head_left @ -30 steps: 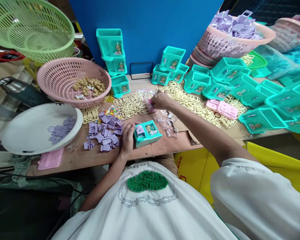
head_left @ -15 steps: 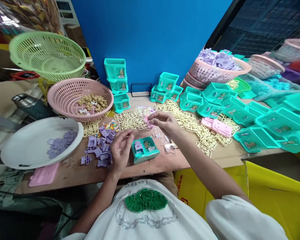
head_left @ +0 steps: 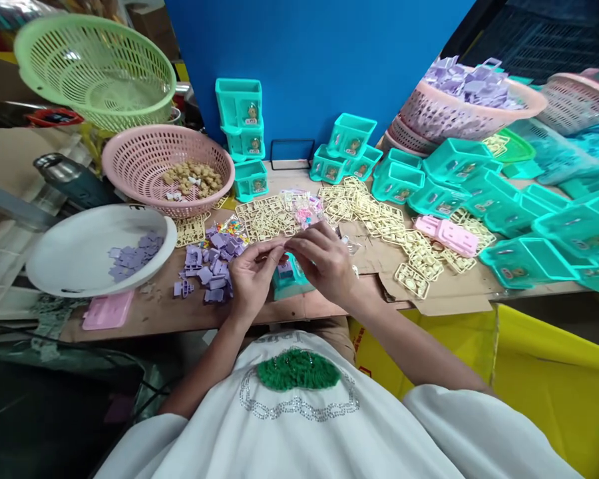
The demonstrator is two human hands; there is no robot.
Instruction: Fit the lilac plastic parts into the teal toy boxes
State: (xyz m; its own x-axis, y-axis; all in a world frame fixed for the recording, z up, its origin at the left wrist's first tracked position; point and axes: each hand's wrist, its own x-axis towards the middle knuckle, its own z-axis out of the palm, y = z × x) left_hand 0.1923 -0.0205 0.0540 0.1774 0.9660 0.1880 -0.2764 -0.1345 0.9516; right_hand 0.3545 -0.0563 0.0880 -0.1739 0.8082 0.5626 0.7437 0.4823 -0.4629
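My left hand (head_left: 250, 273) and my right hand (head_left: 323, 261) meet fingertip to fingertip just above a small teal toy box (head_left: 285, 281) near the table's front edge. Both pinch a tiny piece between them that I cannot make out. The box is partly hidden behind my fingers. A heap of lilac plastic parts (head_left: 213, 261) lies just left of my left hand. Cream part frames (head_left: 269, 216) and a small pink piece (head_left: 305, 215) lie just beyond my hands.
A white bowl (head_left: 74, 263) with lilac parts and a pink basket (head_left: 144, 150) of tan pieces stand at left, under a green basket (head_left: 97, 66). Teal boxes (head_left: 449, 169) crowd the back and right. A pink tray (head_left: 446, 233) lies at right, a yellow bin (head_left: 554, 372) below.
My right hand has come back from the far cream frames to above the teal box. My left hand has lifted off the box's side and met it in a pinch.
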